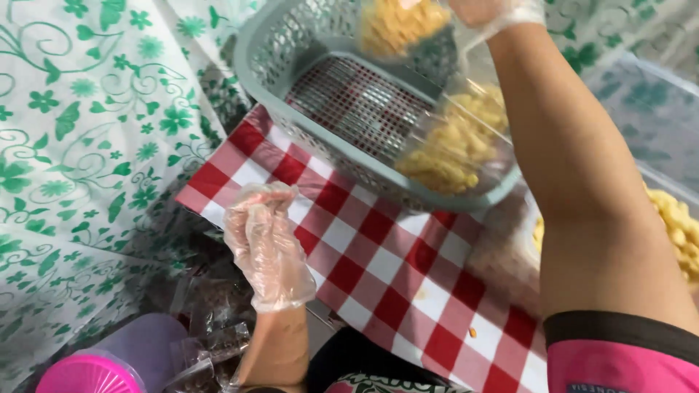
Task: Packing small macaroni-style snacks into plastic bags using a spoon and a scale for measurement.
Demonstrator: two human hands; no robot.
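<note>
A purple container with a bright pink lid [95, 371] stands at the bottom left corner of the view, beside crumpled clear plastic bags [211, 342] lying where a white cloth with green flowers [87, 145] meets a red-and-white checked cloth [386, 269] spread over the desk. Just right of the bags, the person's left hand [266, 247], in a thin clear disposable glove, hovers above the near left edge of the checked cloth, its fingers [251, 204] loosely curled together and holding nothing that can be made out. Further right, a grey-green perforated plastic basket [269, 65] rests across the far edge of the checked cloth, its slotted floor showing the red checks beneath. Inside the basket, against its right wall, lies a clear bag filled with yellow snack pieces [455, 145]. Above it, at the top edge of the view, the gloved right hand [495, 13] reaches over the basket, fingers closed on a second clear bag of yellow snacks [400, 28], which is blurred. At the far right edge, past the bare forearm and a pink sleeve with a black band [619, 356], more loose yellow snack pieces [677, 229] lie in a clear tub.
</note>
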